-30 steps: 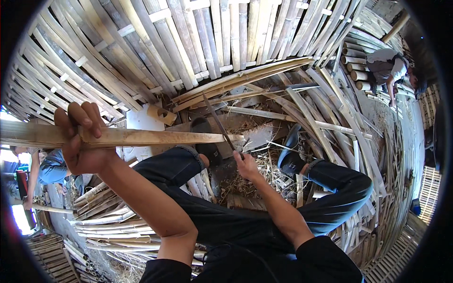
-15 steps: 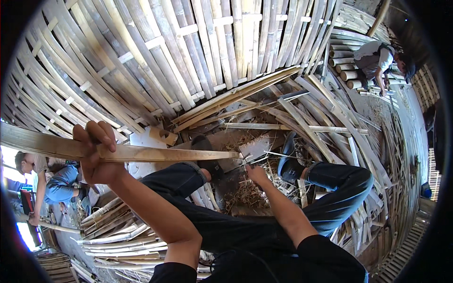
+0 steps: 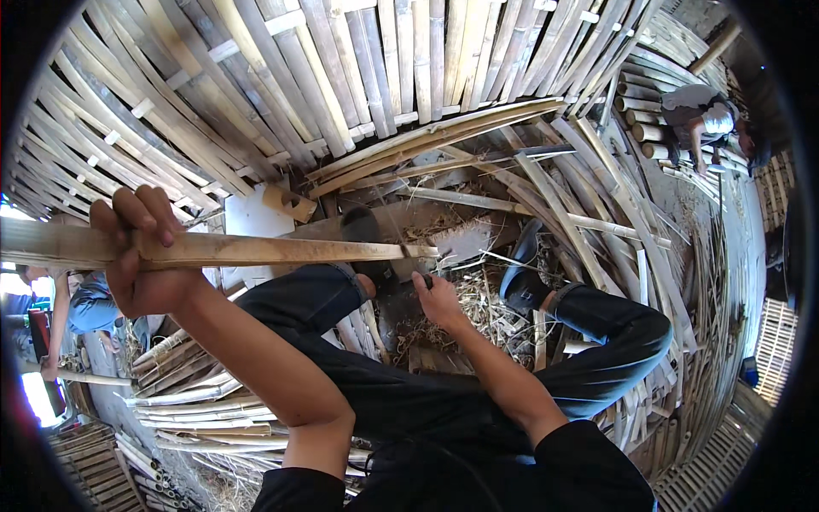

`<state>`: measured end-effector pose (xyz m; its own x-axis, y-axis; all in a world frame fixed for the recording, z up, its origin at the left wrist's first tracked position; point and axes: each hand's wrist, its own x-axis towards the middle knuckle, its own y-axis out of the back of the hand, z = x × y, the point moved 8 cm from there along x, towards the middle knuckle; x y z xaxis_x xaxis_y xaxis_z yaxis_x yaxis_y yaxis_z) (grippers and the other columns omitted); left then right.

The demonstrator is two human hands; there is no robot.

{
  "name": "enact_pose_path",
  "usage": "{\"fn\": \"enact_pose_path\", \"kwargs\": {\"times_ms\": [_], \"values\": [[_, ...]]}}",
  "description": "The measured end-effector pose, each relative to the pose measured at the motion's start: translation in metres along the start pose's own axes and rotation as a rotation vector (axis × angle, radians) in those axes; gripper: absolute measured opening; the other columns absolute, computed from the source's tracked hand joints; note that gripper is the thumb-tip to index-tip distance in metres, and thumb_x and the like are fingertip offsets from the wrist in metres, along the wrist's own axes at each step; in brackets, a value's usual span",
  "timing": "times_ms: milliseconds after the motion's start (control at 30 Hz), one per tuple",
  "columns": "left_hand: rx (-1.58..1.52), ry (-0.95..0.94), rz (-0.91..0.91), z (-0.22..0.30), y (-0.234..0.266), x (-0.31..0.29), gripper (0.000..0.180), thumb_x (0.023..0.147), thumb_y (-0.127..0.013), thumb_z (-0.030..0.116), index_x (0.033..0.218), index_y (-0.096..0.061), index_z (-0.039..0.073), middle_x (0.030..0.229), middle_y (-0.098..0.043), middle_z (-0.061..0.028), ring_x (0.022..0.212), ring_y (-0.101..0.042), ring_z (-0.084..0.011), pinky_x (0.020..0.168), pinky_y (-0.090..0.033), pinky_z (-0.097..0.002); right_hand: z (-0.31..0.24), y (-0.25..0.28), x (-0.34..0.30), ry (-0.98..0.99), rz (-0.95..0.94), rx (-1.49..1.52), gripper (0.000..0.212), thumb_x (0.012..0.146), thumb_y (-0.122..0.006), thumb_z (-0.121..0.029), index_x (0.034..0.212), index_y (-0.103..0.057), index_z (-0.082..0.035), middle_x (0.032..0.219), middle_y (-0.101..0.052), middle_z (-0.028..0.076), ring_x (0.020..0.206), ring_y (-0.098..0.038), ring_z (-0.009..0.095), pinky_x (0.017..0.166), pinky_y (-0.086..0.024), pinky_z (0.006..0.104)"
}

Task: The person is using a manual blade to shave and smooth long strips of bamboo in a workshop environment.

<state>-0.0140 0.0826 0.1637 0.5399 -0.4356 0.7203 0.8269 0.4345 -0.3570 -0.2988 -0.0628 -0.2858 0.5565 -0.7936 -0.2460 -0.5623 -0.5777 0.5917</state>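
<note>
Nearest to the camera, the left hand [image 3: 155,288] supports a long bamboo strip [image 3: 281,250] from below, with its fingers bent over the upper edge; the strip goes from the left border until the middle of the view. Near its far end is the right hand [image 3: 439,305], its fingers closed around the dark handle of a knife [image 3: 428,280]. Compared with half a second ago, this hand has come back from the tip, and the strip, which was bowed, is now almost straight; I judge that one stroke is over and this end is still being worked. The blade is thin and blurred: it seems to cross the strip just before the tip, but whether it touches I cannot tell. The strip's other end is cut off. Lower down lie shavings [image 3: 490,320], and beyond is a slatted wall [image 3: 421,64]. Farther, one co-worker [image 3: 695,111] bends at the right; another [image 3: 95,305], at the left, is partly covered by the strip.
</note>
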Motion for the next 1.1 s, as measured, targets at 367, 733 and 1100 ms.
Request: {"fn": "enact_pose_path", "kwargs": {"times_ms": [367, 733, 1100], "values": [[-0.051, -0.074, 0.061, 0.006, 0.001, -0.007, 0.023, 0.067, -0.057, 0.012, 0.084, -0.042, 0.005, 0.071, -0.046, -0.0119, 0.054, -0.039, -0.0163, 0.054, -0.033, -0.0268, 0.125, 0.024, -0.006, -0.345, -0.188, -0.018, 0.062, 0.083, -0.063, -0.060, 0.078, -0.068, 0.002, 0.066, -0.064, 0.015, 0.063, -0.063, 0.030, 0.063, -0.048, 0.0427], [-0.198, -0.253, 0.389, 0.001, 0.045, -0.027, 0.073, 0.068, -0.052, 0.012, 0.137, -0.040, -0.010, 0.091, -0.061, -0.0166, 0.085, -0.056, -0.0235, 0.057, -0.044, -0.0250, -0.141, 0.148, 0.038, 0.007, 0.205, 1.126, 0.030, 0.087, -0.074, -0.024, 0.099, -0.064, 0.001, 0.099, -0.069, 0.014, 0.091, -0.069, 0.023, 0.050, -0.054, 0.0295], [-0.358, 0.302, 0.530, -0.133, 0.025, -0.029, 0.059, 0.081, -0.050, 0.017, 0.135, -0.042, -0.004, 0.140, -0.045, -0.0258, 0.136, -0.037, -0.0379, 0.116, -0.024, -0.0535, -0.246, 0.325, 0.086, 0.485, 0.585, 1.453, 0.023, 0.079, -0.068, 0.007, 0.087, -0.052, -0.007, 0.074, -0.055, 0.004, 0.061, -0.057, 0.017, 0.058, -0.051, 0.0272]]}}
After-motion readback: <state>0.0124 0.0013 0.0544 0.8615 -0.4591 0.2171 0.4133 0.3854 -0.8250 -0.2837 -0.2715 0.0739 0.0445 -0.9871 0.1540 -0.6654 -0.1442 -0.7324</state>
